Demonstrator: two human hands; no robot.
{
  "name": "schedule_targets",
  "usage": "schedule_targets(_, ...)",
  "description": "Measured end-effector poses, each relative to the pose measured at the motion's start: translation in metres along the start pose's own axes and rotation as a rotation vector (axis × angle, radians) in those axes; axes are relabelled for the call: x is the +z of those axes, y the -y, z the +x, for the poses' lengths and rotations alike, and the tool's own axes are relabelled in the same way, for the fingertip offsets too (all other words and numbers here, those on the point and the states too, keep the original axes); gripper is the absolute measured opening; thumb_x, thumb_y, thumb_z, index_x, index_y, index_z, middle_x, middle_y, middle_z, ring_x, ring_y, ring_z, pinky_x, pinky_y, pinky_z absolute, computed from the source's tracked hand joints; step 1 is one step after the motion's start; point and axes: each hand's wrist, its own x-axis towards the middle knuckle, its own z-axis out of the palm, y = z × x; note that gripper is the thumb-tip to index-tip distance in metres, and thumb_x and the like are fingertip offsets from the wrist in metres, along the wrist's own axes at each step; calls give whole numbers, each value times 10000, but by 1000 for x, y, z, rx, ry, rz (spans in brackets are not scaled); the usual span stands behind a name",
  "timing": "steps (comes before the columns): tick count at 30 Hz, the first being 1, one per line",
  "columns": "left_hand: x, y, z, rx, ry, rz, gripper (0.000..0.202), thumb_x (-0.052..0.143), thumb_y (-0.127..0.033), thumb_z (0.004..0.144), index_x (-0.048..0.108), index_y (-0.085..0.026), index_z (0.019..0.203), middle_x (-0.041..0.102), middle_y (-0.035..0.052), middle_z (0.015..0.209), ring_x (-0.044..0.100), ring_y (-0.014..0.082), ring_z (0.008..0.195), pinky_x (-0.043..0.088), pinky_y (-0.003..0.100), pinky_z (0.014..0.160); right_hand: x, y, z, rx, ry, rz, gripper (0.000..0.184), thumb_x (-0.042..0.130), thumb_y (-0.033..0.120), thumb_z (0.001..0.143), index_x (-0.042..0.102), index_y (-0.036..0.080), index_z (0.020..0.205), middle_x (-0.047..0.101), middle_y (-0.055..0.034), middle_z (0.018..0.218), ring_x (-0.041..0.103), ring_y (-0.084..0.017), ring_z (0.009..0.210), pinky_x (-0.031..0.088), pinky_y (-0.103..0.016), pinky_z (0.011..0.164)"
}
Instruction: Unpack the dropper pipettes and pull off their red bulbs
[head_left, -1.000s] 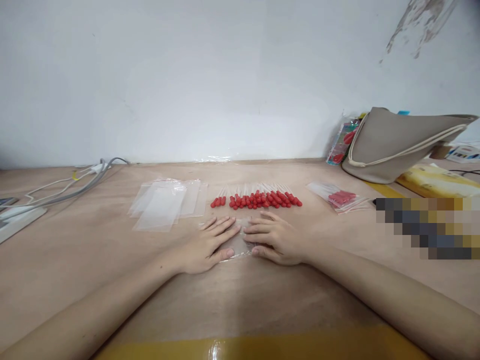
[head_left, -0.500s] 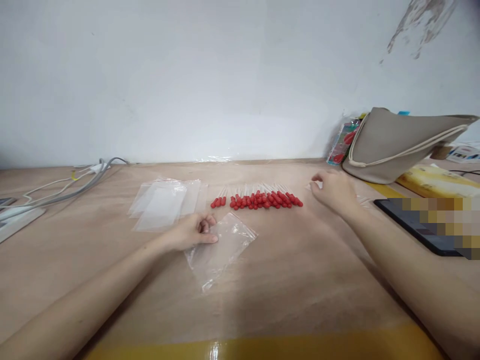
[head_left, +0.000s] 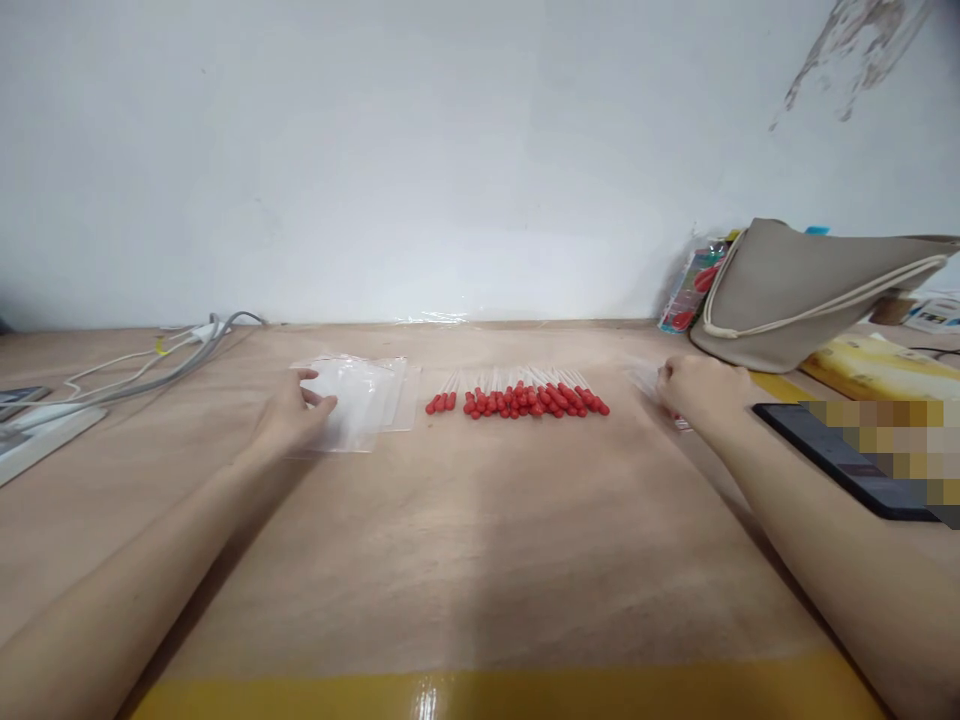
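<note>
My left hand [head_left: 291, 415] is at the left edge of a stack of clear plastic bags [head_left: 360, 405], thumb and fingers apart. Over on the right, the fingers of my right hand [head_left: 701, 390] are curled closed on a clear zip bag [head_left: 646, 380], partly hidden behind the hand. Between the hands lies a row of thin white sticks with red tips [head_left: 536, 400]. A small separate group of red-tipped sticks [head_left: 441, 402] lies just left of that row.
Cables [head_left: 191, 355] and a white device [head_left: 56, 435] occupy the left side. A grey drawstring pouch [head_left: 795, 290], a colourful packet [head_left: 690, 285], a yellow packet [head_left: 885, 365] and a dark tablet-like device [head_left: 840, 455] are at right. Yellow tape [head_left: 465, 695] runs along the front edge.
My left hand has let go of the zip bag in the middle and moved left to the stack. That bag has gone from the middle; a clear bag now shows at my right hand, which has shifted right.
</note>
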Motion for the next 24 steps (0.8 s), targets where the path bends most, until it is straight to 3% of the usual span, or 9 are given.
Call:
schedule_targets(3, 3, -1, -3, -23, -92, 292, 467, 573, -400, 754, 446, -158, 1133, 531, 92, 951, 488, 300, 920, 406, 438, 763, -19, 4, -2, 42, -169, 72, 330, 386, 285, 839, 682, 139, 829, 655, -162, 828, 606, -278, 768, 385, -391, 654)
schedule_targets(6, 6, -24, -10, 77, -243, 388, 471, 540, -429, 780, 467, -150, 1153, 448, 162, 1133, 369, 396, 1102, 320, 561, 881, -45, 14, -10, -13, -449, 225, 348, 359, 338, 870, 658, 165, 911, 658, -133, 885, 602, -262, 782, 388, -347, 608)
schedule_targets(8, 8, -43, -15, 183, -322, 332, 442, 532, -436, 791, 480, -167, 1138, 439, 148, 1174, 373, 367, 1123, 302, 546, 929, -60, 26, -24, -169, -637, 385, 301, 394, 344, 868, 647, 183, 896, 665, -101, 869, 600, -221, 775, 396, -311, 603)
schedule_targets(10, 11, -61, -22, 318, -360, 236, 400, 534, -412, 798, 485, -176, 1118, 473, 121, 1158, 407, 307, 1121, 304, 486, 971, -69, 43, -45, -498, -699, 556, 232, 430, 297, 863, 642, 202, 857, 671, -68, 829, 595, -178, 756, 424, -296, 662)
schedule_targets(13, 18, -84, -39, 498, -215, 78, 314, 473, -367, 848, 492, -200, 1113, 502, 81, 1159, 441, 236, 1129, 327, 407, 1000, -67, 74, -85, -954, -614, 665, 207, 425, 205, 866, 624, 244, 908, 676, -28, 873, 600, -157, 823, 446, -284, 709)
schedule_targets(15, 22, -98, -54, 549, -71, -8, 288, 416, -343, 885, 505, -211, 1125, 483, 68, 1214, 428, 216, 1167, 336, 382, 1012, -59, 93, -107, -1140, -502, 633, 234, 398, 189, 882, 613, 244, 954, 677, -29, 908, 604, -163, 867, 454, -288, 698)
schedule_targets(21, 36, -118, -90, 686, 427, -71, 390, 360, -308, 921, 403, -245, 1304, 333, 50, 1414, 306, 223, 1300, 297, 406, 1068, -36, 120, -132, -1287, -387, 608, 255, 373, 131, 887, 607, 187, 969, 678, -56, 868, 608, -176, 863, 474, -301, 690)
schedule_targets(24, 42, -115, -90, 812, 619, -108, 477, 406, -298, 907, 294, -272, 1370, 299, 38, 1438, 300, 207, 1309, 303, 403, 1069, -29, 121, -131, -1341, -261, 784, 205, 453, 239, 879, 593, 174, 1014, 665, -69, 919, 586, -175, 922, 478, -300, 755)
